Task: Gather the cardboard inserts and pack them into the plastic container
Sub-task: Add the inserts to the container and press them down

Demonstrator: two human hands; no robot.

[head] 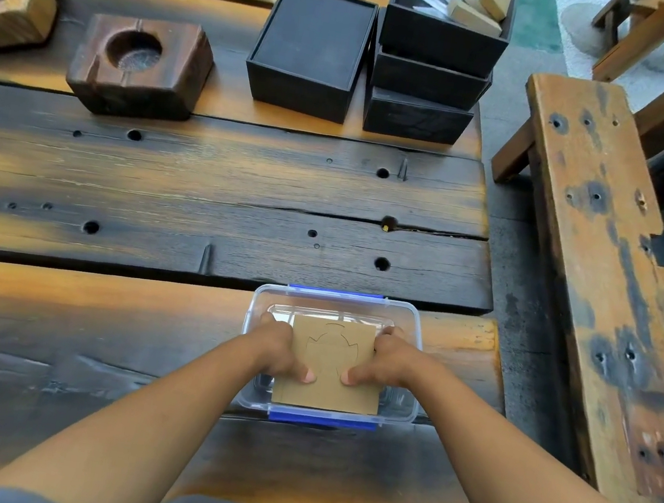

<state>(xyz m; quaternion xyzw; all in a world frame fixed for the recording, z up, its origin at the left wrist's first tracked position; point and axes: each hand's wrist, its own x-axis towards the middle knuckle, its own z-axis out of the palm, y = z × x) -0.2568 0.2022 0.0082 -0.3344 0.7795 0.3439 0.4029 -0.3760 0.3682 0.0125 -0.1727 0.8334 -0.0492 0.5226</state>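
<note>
A clear plastic container with blue latches at its near and far ends sits on the near plank of the wooden table. A square brown cardboard insert, scored with a round notched shape, lies over the container's opening. My left hand grips the insert's left side with the thumb pressed on top. My right hand grips the right side the same way. Whether more inserts lie under this one is hidden.
A black open box stands at the back, beside a stack of black boxes whose top one holds cardboard and white pieces. Two carved wooden blocks sit at the back left. A wooden bench runs along the right.
</note>
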